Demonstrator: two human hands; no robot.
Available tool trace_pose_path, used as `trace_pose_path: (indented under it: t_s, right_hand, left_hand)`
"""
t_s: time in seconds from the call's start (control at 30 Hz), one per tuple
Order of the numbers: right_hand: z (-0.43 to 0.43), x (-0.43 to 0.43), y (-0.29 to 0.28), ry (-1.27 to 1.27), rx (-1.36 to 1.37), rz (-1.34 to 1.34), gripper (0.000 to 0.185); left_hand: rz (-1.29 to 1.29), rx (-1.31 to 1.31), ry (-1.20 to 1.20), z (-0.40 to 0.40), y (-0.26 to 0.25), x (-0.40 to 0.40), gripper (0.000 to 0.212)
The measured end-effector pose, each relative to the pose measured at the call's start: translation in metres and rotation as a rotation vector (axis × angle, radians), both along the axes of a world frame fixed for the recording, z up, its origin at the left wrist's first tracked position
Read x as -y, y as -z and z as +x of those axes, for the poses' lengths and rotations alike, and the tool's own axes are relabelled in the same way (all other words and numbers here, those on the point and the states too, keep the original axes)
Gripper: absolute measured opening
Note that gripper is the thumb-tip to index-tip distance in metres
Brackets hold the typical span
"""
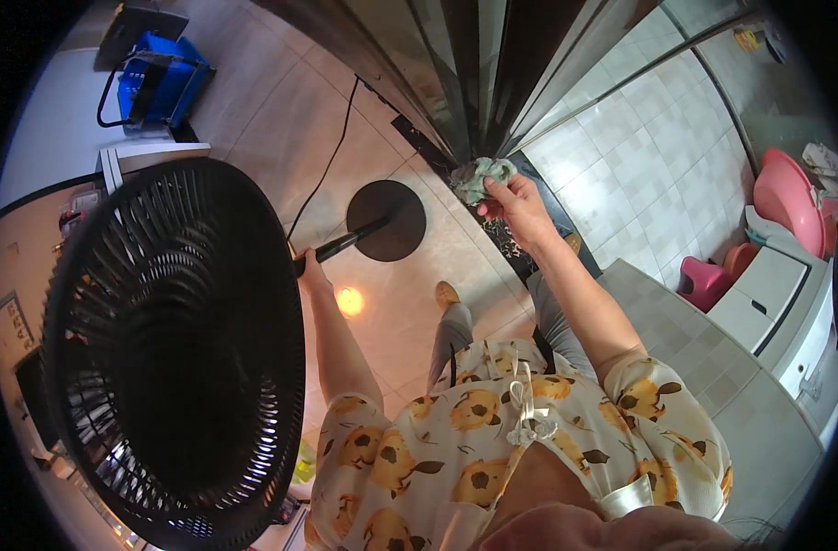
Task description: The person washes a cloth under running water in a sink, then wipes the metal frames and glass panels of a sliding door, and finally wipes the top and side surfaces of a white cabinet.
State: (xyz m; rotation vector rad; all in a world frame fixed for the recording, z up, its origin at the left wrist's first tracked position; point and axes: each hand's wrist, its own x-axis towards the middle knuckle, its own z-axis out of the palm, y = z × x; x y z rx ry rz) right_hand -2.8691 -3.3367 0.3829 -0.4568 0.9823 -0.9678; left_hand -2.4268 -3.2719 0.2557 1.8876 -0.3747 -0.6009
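Note:
My left hand (313, 273) is closed around the dark pole of a black pedestal fan, just beside the fan's head. The large ribbed grille of the fan (178, 344) fills the left of the view, and its round base (386, 221) rests on the tiled floor. In my right hand (519, 206) is a crumpled greenish-grey cloth (483, 180), pinched between thumb and fingers. The cloth is in front of the foot of dark folded door panels (484, 82); whether it touches them I cannot tell.
A black cable (334, 155) runs over the floor. A dark threshold strip (508, 248) borders a tiled room with a pink basin (790, 200), a pink stool (705, 283) and a white cabinet (757, 296). A blue folding cart (160, 82) stands at the upper left.

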Motion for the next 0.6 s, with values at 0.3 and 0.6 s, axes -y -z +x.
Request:
trace_pose_path:
  t_s: [0.3, 0.6]
  right_hand:
    - [-0.023, 0.021, -0.007, -0.030, -0.058, 0.023, 0.018]
    - [-0.039, 0.012, -0.015, 0.002, -0.032, 0.003, 0.019]
  left_hand:
    - [-0.005, -0.008, -0.095, -0.031, -0.010, -0.039, 0.006]
    - [-0.100, -0.063, -0.278, -0.068, -0.002, -0.044, 0.013]
